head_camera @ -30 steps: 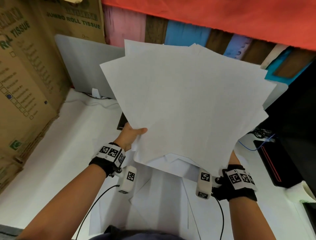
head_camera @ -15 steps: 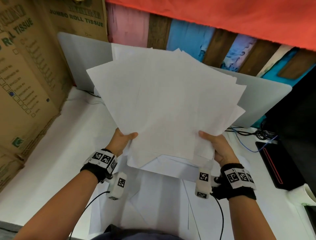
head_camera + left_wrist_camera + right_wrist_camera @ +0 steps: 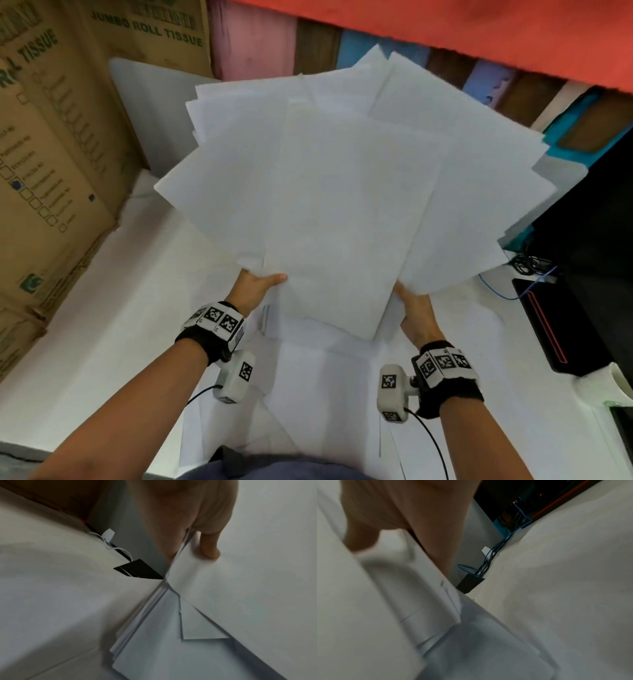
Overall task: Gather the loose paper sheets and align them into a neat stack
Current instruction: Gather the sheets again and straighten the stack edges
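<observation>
1. White desk (image 3: pixel 85 325) runs along a wall of painted planks, with cardboard boxes (image 3: pixel 51 144) printed "JUMBO ROLL TISSUE" on the left and a black device (image 3: pixel 548 322) with a red stripe on the right.
2. Both hands hold a fanned, uneven bundle of paper sheets (image 3: pixel 342 205) up above the desk, its corners splayed in several directions.
3. Left hand (image 3: pixel 255 287) grasps the bundle's lower left edge: the thumb lies on top and the fingers are hidden beneath.
4. Right hand (image 3: pixel 416 313) grips the lower right edge, its fingers hidden under the sheets and the thumb on top.
5. More loose sheets (image 3: pixel 308 394) lie flat on the desk below the wrists.
6. Blue cable (image 3: pixel 496 555) runs by the desk's right side.
</observation>
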Motion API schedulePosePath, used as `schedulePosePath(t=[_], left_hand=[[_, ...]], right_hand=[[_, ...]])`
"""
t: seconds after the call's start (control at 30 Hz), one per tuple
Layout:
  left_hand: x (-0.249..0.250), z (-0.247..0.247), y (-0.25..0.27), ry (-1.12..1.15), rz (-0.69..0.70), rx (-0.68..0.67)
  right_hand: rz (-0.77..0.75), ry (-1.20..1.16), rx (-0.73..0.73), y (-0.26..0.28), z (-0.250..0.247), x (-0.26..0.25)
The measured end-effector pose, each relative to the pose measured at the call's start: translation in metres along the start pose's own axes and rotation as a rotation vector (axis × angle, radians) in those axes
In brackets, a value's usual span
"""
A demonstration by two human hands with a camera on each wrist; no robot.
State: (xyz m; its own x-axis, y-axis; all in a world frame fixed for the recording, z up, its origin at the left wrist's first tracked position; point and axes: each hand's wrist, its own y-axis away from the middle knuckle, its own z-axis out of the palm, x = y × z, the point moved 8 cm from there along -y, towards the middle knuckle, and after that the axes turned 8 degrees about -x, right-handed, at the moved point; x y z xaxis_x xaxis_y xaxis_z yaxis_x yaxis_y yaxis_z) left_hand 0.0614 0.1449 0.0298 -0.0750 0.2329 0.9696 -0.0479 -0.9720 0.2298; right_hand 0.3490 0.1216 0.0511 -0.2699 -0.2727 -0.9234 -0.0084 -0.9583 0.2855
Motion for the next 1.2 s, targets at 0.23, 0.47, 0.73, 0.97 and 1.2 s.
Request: schedulePosePath(t=[0.23, 0.47, 0.73, 0.97, 1.2], left_hand=[[-0.003, -0.007, -0.002, 0.011, 0.037, 0.053], [0.011, -0.008, 0.001, 0.046, 0.033, -0.065], [0.033, -0.010, -0.003, 0.185, 0.068, -0.143], [0.043, -0.009, -0.009, 0.091, 0.102, -0.095], [0.037, -0.007, -0.003, 0.085, 0.120, -0.074]], right_hand=[[-0.057, -0.006, -0.040, 0.001, 0.011, -0.014], [-0.150, 0.074, 0.136, 0.000, 0.001, -0.020], [-0.193, 0.109, -0.053, -0.005, 0.014, -0.021], [-0.197, 0.003, -0.096, -0.013, 0.004, -0.037], [-0.210, -0.032, -0.087, -0.011, -0.001, -0.034]])
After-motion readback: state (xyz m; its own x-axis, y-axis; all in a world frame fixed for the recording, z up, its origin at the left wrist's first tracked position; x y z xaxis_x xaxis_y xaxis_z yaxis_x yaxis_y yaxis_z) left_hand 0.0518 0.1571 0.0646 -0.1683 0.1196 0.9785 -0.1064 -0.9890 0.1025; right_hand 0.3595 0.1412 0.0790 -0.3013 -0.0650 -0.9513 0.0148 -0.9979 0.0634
